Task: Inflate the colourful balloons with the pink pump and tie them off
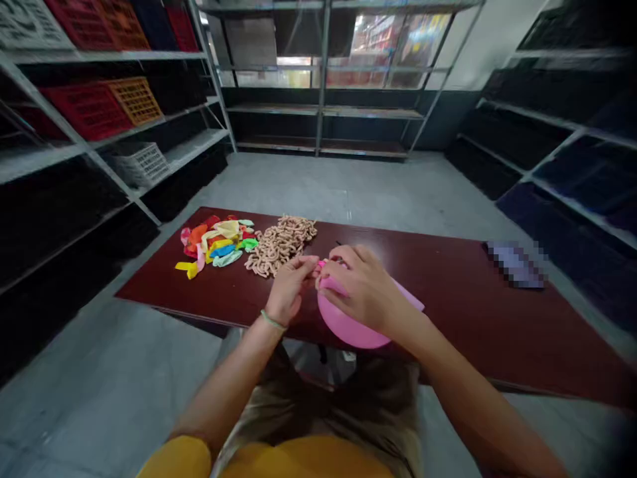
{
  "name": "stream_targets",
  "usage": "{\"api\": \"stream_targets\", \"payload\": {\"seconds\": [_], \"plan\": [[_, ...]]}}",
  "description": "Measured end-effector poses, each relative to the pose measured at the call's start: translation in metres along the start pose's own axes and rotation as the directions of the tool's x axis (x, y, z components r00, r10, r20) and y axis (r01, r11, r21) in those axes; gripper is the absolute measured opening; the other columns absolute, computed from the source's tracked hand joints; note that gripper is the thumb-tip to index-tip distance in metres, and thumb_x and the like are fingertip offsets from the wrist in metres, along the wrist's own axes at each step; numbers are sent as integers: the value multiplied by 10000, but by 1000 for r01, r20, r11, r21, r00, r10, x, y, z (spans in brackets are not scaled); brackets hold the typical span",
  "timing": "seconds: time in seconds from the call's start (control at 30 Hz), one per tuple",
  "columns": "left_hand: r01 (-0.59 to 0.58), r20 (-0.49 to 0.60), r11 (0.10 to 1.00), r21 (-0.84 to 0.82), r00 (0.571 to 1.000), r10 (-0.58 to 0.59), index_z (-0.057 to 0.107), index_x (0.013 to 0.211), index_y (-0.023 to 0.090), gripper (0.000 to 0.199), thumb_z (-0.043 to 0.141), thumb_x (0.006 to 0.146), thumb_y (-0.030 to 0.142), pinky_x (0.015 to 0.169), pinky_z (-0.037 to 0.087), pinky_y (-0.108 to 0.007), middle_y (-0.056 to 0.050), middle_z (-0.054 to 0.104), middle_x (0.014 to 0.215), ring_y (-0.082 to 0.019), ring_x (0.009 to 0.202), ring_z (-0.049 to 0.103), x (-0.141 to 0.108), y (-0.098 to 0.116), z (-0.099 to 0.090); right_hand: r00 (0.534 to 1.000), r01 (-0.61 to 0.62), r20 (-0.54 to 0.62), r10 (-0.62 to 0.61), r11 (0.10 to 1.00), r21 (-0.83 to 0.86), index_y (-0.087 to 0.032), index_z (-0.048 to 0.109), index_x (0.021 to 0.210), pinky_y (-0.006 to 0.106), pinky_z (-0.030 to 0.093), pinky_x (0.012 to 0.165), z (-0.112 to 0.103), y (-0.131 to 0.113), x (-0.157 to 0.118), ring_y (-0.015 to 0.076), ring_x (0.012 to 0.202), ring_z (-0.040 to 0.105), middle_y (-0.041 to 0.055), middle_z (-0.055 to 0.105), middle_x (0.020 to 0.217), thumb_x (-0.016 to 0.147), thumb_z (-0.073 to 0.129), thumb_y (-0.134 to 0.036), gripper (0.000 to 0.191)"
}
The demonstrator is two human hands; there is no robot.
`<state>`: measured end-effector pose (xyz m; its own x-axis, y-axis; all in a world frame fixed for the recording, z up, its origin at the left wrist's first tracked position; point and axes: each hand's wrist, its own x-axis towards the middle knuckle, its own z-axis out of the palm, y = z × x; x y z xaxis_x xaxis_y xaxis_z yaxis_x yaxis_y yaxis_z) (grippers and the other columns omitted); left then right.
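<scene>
Pink balloon (351,325), partly inflated, neck pinched in narrow grip between left hand (287,291) and right hand (361,289)

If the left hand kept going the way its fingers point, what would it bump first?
The left hand would probably meet the pink balloon's neck first, though depth is unclear.

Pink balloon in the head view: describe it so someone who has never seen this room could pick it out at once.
On the dark red table, look to the near edge. The pink balloon bulges under the right hand, beside the left hand. Unlike the flat multicoloured balloons farther left, it is round and swollen.
</scene>
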<state>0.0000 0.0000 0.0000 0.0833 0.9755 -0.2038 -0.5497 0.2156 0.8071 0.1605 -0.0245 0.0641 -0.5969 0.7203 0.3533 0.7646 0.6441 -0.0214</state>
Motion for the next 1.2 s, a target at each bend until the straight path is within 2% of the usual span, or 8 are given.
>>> {"api": "stream_targets", "payload": {"seconds": [0.17,0.3,0.47,0.63,0.8,0.93,1.07,1.2], "plan": [[11,19,998,-65,1000,-10,685,821,117,294,842,639,288,581,488,-157,10,642,682,-55,583,574,-6,4,3,1000,-25,9,27,983,-180,-166,626,1077,432,328,811,15,-9,3,300,979,447,118,589,1136,781,688,-561,498],[-5,4,997,-81,1000,5,675,798,118,283,846,633,273,600,498,-159,8,640,687,-53,593,570,-10,10,4,998,-35,-50,25,978,-207,-155,626,1076,412,335,778,27,-7,4,272,934,463,105,613,1076,856,641,-449,367],[-10,-3,999,-34,1000,9,680,793,116,292,842,641,306,572,477,-159,-7,651,701,-64,606,577,-12,9,0,993,1,-120,-18,990,-139,-164,652,1024,395,339,780,32,-4,5,256,914,472,102,629,1026,900,572,-484,353],[-76,-7,992,96,997,77,704,804,128,268,809,682,343,637,488,-195,-17,667,719,-77,627,584,-10,6,-7,978,57,-192,-86,987,-152,-198,668,993,390,351,787,37,-5,3,237,895,471,75,654,1040,952,500,-268,187],[-303,62,842,447,949,308,704,765,139,207,730,762,344,580,432,-201,1,626,652,-89,587,530,-4,13,-18,955,138,-240,-172,979,-151,-204,642,1080,394,381,840,50,-3,-11,248,984,495,78,637,1154,922,534,-218,193],[-361,99,698,619,917,387,706,783,161,190,681,799,349,562,426,-213,2,636,684,-107,591,537,2,16,-29,955,140,-249,-162,985,-106,-199,628,1045,424,401,872,56,-3,-24,273,1042,504,108,603,1204,892,555,-206,170],[-419,160,596,685,884,438,708,798,172,198,648,828,358,607,461,-228,-13,661,720,-132,650,584,5,16,-34,948,134,-295,-121,991,24,-188,595,939,445,420,922,52,-2,-28,275,1075,506,125,584,1201,868,562,-172,80],[-446,194,618,647,881,432,700,828,173,198,642,839,361,632,506,-247,-67,723,966,-149,731,642,3,14,-31,930,26,-363,58,975,223,-205,533,863,465,441,942,47,5,-29,268,1092,520,124,587,1150,863,525,-122,83]]}}
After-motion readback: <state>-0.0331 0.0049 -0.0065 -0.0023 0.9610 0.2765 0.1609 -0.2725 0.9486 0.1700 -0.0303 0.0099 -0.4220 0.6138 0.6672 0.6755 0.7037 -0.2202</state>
